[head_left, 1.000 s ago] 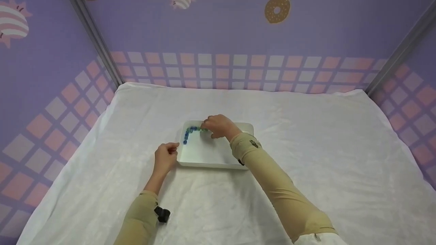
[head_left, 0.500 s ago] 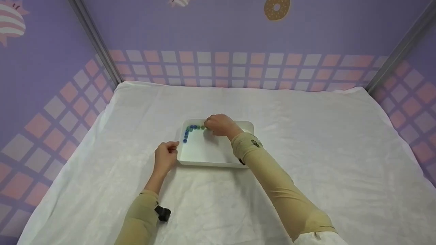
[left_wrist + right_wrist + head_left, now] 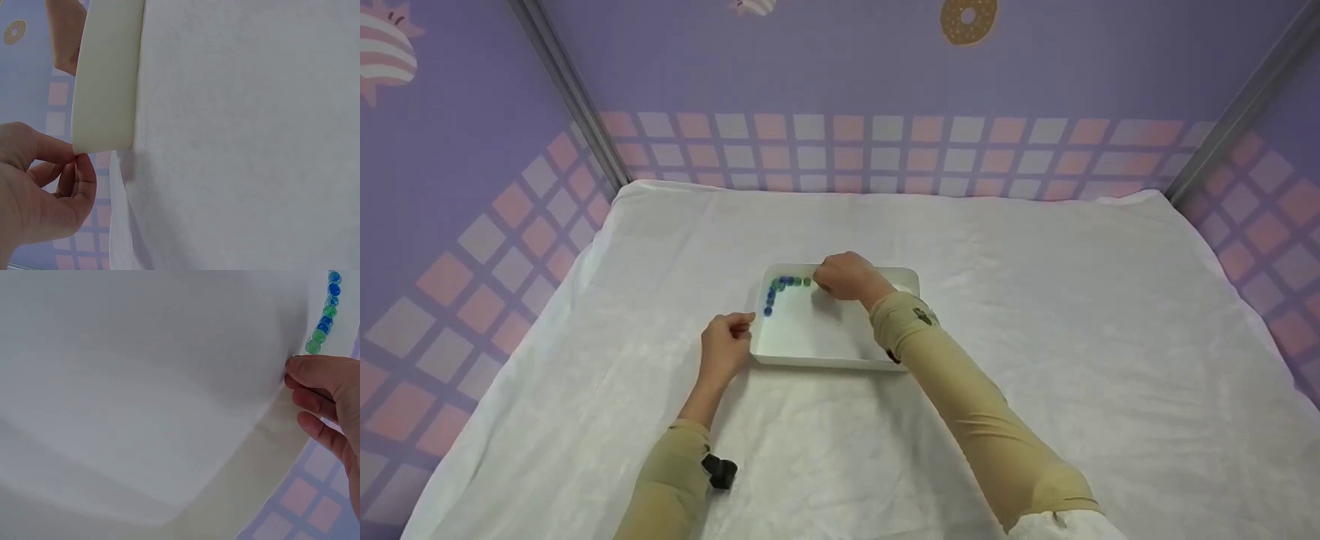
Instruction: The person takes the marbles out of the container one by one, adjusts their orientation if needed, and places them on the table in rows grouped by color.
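Note:
A white rectangular tray (image 3: 832,363) lies on the cloth. Blue and green glass beads (image 3: 771,295) run in an L along its left side and far side; the right wrist view shows part of this row of beads (image 3: 330,310) up close. My left hand (image 3: 725,346) pinches the tray's rim at the near part of its left side, thumb and finger meeting at a corner in the left wrist view. Inside the tray at the far wall, my right hand (image 3: 851,277) pinches a small bead, mostly hidden by its fingertips, just past the last green bead (image 3: 313,346).
White cloth (image 3: 1035,337) covers the table around the tray. Purple panels (image 3: 885,75) with pink and white squares stand at the back and both sides, joined by grey posts (image 3: 574,90). A black camera (image 3: 722,472) sits on the left wrist.
My right hand has shifted slightly right along the far wall and its fingers have drawn closer together, leaving a green bead at the row's end uncovered. My left hand stays at the rim.

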Available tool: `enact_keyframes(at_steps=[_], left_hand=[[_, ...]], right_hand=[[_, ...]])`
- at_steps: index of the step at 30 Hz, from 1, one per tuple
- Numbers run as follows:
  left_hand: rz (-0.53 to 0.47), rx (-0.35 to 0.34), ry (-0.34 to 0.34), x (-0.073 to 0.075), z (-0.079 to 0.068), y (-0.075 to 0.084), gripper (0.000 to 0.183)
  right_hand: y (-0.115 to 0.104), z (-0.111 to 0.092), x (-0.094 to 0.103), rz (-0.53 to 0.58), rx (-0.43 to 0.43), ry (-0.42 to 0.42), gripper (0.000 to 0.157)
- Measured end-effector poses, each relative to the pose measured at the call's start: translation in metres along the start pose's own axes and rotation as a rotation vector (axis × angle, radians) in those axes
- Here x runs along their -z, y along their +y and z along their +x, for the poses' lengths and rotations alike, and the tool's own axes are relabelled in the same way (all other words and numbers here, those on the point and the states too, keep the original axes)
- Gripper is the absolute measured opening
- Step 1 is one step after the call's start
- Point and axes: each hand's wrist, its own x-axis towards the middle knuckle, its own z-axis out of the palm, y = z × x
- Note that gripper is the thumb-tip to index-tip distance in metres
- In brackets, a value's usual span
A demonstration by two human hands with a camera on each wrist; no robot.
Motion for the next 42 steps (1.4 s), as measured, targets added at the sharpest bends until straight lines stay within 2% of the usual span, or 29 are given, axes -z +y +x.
enact_keyframes(at_steps=[6, 16, 22, 28, 36, 42], left_hand=[[0.004, -0.004, -0.006, 0.001, -0.001, 0.001, 0.035], [0.010, 0.017, -0.010, 0.000, 0.002, 0.001, 0.037], [0.014, 0.015, -0.016, -0.001, 0.003, 0.001, 0.037], [-0.003, 0.015, -0.016, 0.000, 0.002, 0.000, 0.037], [0.000, -0.037, 0.003, 0.002, 0.000, 0.001, 0.035], [0.002, -0.010, -0.002, 0.001, 0.000, 0.002, 0.036]], right_hand=[[0.000, -0.001, 0.003, -0.043, 0.026, 0.018, 0.007], [0.004, -0.003, 0.010, -0.030, 0.015, -0.023, 0.012], [0.006, -0.007, 0.015, -0.037, 0.026, -0.012, 0.015], [0.007, -0.013, 0.025, -0.053, 0.057, 0.043, 0.017], [0.016, -0.024, 0.041, -0.001, 0.076, 0.116, 0.018], [0.022, -0.034, 0.048, 0.052, 0.075, 0.186, 0.018]])
